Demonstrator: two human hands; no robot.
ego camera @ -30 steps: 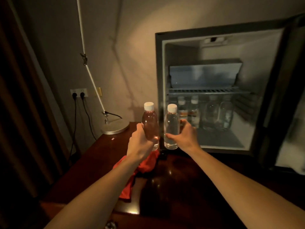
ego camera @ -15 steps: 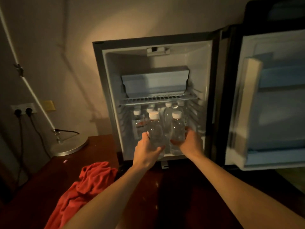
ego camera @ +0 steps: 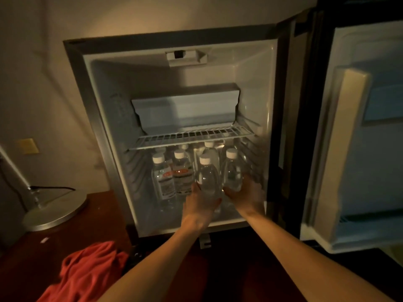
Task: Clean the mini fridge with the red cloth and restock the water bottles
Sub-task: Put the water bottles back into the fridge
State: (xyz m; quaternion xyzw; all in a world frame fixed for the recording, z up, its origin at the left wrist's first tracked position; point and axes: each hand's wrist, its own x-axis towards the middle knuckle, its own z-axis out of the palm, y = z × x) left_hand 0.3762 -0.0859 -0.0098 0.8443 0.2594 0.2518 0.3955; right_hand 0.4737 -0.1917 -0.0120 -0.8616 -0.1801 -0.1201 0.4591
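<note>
Red cloth [ego camera: 87,271] lies crumpled on the counter [ego camera: 104,214], left of the mini fridge [ego camera: 104,118]. Inside the fridge, under the wire shelf [ego camera: 192,136], labelled bottles [ego camera: 172,177] stand at left. Left hand [ego camera: 200,205] grips one water bottle [ego camera: 207,177], fingers curled round it. Right hand [ego camera: 248,197] grips a second bottle [ego camera: 232,171] just beside it. Door [ego camera: 357,136] stands open at right.

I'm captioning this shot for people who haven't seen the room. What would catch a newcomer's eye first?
The open mini fridge fills the middle, its door swung right. Under its wire shelf, the left hand and right hand each grip a white-capped water bottle beside others already standing there. A red cloth lies crumpled on the dark wooden table, lower left.
</note>
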